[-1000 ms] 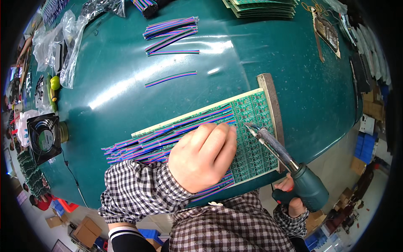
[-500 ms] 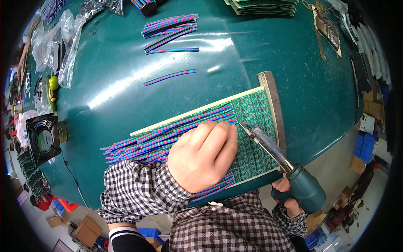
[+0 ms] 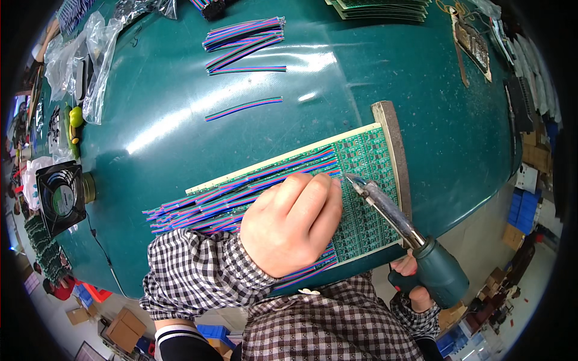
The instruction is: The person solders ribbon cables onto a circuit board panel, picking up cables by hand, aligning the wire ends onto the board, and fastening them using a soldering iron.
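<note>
A green circuit board panel [image 3: 367, 174] with rows of small parts lies tilted on the table. Striped ribbon cables [image 3: 198, 201] in blue, pink and black run leftward from a line of joints on it. My left hand [image 3: 292, 222] rests over these cables with curled fingers, pinching a cable end close to the joints; the fingertips are partly hidden. In my right hand [image 3: 412, 283] is a dark green soldering gun [image 3: 442, 271], its metal barrel slanting up and left. The gun's tip meets the board just right of my left fingertips.
Against the panel's right edge lies a grey-brown bar [image 3: 392, 156]. Beyond the panel are a single loose ribbon cable [image 3: 244, 108] and a pile of cables [image 3: 244, 39]. More boards [image 3: 379, 9] are stacked at the back. A black fan [image 3: 61, 198] stands at the left.
Both hands and the soldering gun stay almost in place; the gun's tip has shifted very slightly right. The view has moved a little.
</note>
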The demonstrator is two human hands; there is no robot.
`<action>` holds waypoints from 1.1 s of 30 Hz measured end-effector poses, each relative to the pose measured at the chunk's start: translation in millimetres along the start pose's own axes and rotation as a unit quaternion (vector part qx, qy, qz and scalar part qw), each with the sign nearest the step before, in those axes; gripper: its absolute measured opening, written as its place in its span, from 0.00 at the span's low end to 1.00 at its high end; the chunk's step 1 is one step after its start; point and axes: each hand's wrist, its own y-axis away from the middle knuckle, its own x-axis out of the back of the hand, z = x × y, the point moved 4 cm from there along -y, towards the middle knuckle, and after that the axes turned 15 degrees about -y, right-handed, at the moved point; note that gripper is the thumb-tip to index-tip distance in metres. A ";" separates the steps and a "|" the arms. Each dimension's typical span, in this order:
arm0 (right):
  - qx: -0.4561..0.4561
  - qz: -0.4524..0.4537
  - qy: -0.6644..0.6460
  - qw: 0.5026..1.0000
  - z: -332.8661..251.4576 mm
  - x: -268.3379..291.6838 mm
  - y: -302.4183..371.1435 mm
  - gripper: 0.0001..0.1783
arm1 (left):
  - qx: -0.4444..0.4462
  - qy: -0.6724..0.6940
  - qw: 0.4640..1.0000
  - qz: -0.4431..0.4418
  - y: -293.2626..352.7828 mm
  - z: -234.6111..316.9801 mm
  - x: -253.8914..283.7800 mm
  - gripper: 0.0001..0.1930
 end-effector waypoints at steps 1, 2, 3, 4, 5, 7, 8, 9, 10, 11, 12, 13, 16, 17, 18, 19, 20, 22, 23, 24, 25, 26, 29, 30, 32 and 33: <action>-0.002 0.011 -0.002 1.000 -0.2 2.1 2.3 0.35 | 0.000 0.001 1.000 0.002 -0.5 -0.4 0.5 0.18; -0.003 0.022 -0.004 1.000 -0.4 4.2 3.8 0.37 | 0.001 0.003 1.000 0.002 -1.1 -1.0 1.3 0.18; -0.003 0.022 -0.005 1.000 2.0 5.7 4.7 0.37 | 0.000 0.004 1.000 0.000 -0.9 -0.8 1.1 0.18; -0.007 0.028 -0.013 1.000 4.6 7.6 5.4 0.40 | -0.001 0.005 1.000 -0.002 -0.8 -0.4 0.8 0.18; -0.011 0.033 -0.020 0.999 6.7 8.8 5.7 0.43 | -0.001 0.004 1.000 -0.002 -0.5 0.1 0.4 0.18; -0.017 0.025 -0.066 0.997 2.2 5.0 -0.5 0.44 | 0.001 0.001 1.000 -0.004 -0.8 0.4 1.5 0.17; -0.022 0.018 -0.111 0.993 0.7 1.9 -2.6 0.46 | 0.001 0.001 1.000 -0.005 -1.0 0.0 2.2 0.17; -0.022 0.019 -0.111 0.993 1.2 -1.3 -0.7 0.46 | -0.001 0.002 1.000 -0.005 -1.6 -0.4 1.9 0.17; -0.018 0.054 -0.154 0.986 3.0 -2.3 3.2 0.47 | -0.003 0.003 1.000 -0.005 -2.2 -0.3 1.9 0.17; -0.013 0.089 -0.197 0.976 6.0 -1.3 7.6 0.49 | -0.004 0.003 1.000 -0.005 -3.0 0.9 2.7 0.17; -0.014 0.089 -0.195 0.977 11.1 3.7 10.7 0.49 | 0.013 0.016 1.000 -0.010 -3.7 -0.2 4.1 0.18; -0.016 0.056 -0.193 0.979 19.9 10.4 13.0 0.50 | 0.029 0.027 0.999 -0.016 -4.2 -1.0 5.0 0.19; -0.008 0.036 -0.194 0.980 33.4 13.5 21.6 0.54 | 0.025 0.023 0.999 -0.013 -5.0 -0.4 5.3 0.19; 0.002 0.047 -0.197 0.979 35.4 14.0 23.9 0.56 | 0.025 0.022 0.999 -0.013 -5.2 -0.1 5.4 0.19; 0.002 0.047 -0.197 0.979 38.5 15.0 26.4 0.56 | 0.028 0.025 0.999 -0.015 -5.2 -0.4 5.4 0.18; 0.008 0.042 -0.185 0.982 40.7 16.6 28.4 0.57 | 0.031 0.028 0.999 -0.017 -5.2 -0.7 5.4 0.18; 0.014 0.038 -0.173 0.984 41.8 17.7 29.8 0.59 | 0.031 0.029 0.999 -0.018 -5.2 -0.8 5.5 0.18; -0.003 0.053 -0.184 0.981 31.7 10.9 25.9 0.56 | 0.033 0.032 0.999 -0.015 -5.7 -1.6 4.9 0.18; -0.020 0.068 -0.197 0.978 27.1 9.2 23.0 0.54 | 0.033 0.033 0.999 -0.014 -6.4 -2.6 5.1 0.18; -0.021 0.067 -0.198 0.978 25.5 11.5 19.3 0.54 | 0.033 0.039 0.999 -0.017 -6.9 -3.8 5.9 0.18; -0.034 0.035 -0.176 0.983 25.3 13.0 15.2 0.51 | 0.033 0.045 0.998 -0.019 -7.0 -4.7 6.2 0.18; -0.047 0.002 -0.155 0.987 24.9 12.7 12.2 0.49 | 0.033 0.044 0.998 -0.019 -6.3 -5.1 5.7 0.18; -0.050 0.061 -0.170 0.982 15.2 4.7 9.6 0.45 | 0.036 0.060 0.998 -0.012 -6.5 -6.1 4.1 0.18; -0.050 0.061 -0.170 0.982 12.6 2.2 7.9 0.45 | 0.036 0.060 0.997 -0.013 -6.5 -6.2 4.1 0.18; -0.053 0.066 -0.193 0.977 8.4 -1.5 4.6 0.47 | 0.035 0.061 0.997 -0.014 -6.6 -6.5 4.5 0.18; -0.054 0.066 -0.193 0.977 6.2 -4.2 3.3 0.47 | 0.035 0.061 0.997 -0.015 -6.7 -6.5 4.4 0.18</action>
